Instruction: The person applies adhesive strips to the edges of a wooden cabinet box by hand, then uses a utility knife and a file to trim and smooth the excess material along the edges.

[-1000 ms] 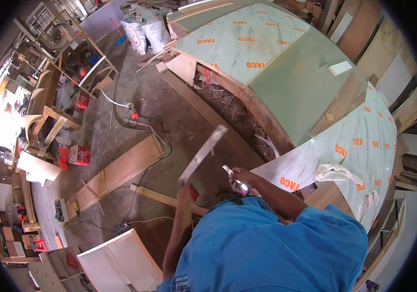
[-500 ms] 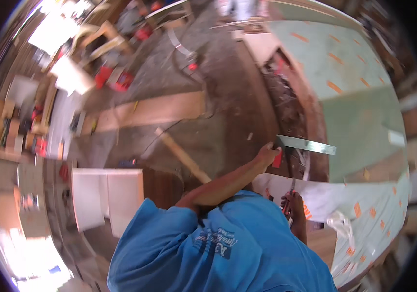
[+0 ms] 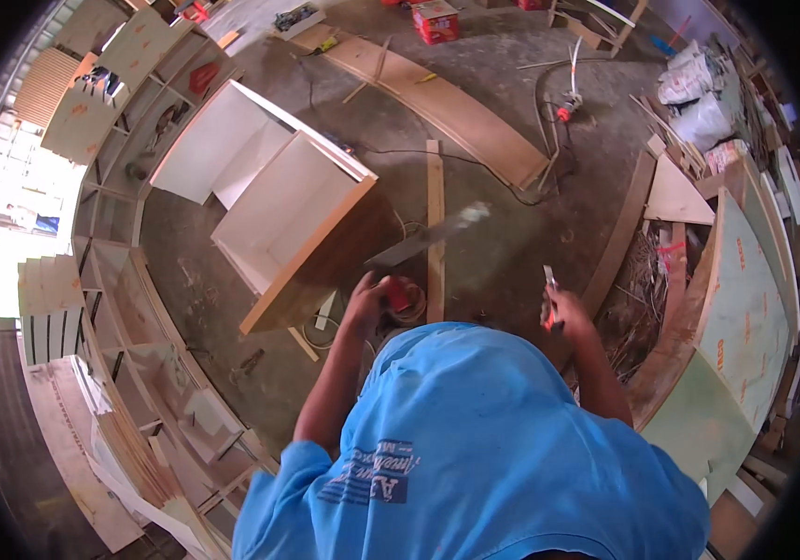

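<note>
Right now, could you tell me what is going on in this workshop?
A person in a blue shirt stands on a cluttered workshop floor. The left hand grips the red handle of a handsaw, whose blurred blade points up and to the right. The right hand holds a small tool that is hard to make out. A white open cabinet box lies just ahead, with long boards on the floor and a green-covered sheet stack to the right.

Dusty concrete floor [image 3: 232, 280] — white cabinet carcass [image 3: 279, 201], long plank [image 3: 435, 224], black cable [image 3: 475, 163], perhaps offcuts.
</note>
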The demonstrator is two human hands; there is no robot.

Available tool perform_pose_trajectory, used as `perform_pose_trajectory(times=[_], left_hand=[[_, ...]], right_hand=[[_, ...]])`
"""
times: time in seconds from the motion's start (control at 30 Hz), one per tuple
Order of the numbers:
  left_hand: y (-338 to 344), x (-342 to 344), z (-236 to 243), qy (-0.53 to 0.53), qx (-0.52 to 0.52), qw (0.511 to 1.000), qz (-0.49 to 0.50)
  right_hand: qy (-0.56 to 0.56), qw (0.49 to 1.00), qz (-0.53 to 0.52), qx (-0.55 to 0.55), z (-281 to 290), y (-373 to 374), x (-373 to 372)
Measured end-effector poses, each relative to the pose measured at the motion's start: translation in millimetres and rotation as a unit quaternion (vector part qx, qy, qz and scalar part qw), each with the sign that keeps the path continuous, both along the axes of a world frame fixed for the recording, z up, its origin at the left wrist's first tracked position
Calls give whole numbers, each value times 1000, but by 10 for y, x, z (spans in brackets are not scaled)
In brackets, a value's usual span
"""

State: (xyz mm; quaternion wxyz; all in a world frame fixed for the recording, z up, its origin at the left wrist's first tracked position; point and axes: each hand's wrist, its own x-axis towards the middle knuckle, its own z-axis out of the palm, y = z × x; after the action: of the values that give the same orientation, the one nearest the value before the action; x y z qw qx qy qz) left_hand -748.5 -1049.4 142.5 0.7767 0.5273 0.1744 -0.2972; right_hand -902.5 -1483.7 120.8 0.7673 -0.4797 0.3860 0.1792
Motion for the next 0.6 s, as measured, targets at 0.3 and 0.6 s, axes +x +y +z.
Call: perform_pose_trajectory(times=[0.3, 0.6], left_hand=[[2413, -840, -391, -3, -60, 963, 262], [2640, -998, -670, 32, -23, 925, 379]], right_hand=[[1, 995, 85, -50, 87, 1705, 1992], [56, 990, 130, -23, -279, 2199, 3327]])
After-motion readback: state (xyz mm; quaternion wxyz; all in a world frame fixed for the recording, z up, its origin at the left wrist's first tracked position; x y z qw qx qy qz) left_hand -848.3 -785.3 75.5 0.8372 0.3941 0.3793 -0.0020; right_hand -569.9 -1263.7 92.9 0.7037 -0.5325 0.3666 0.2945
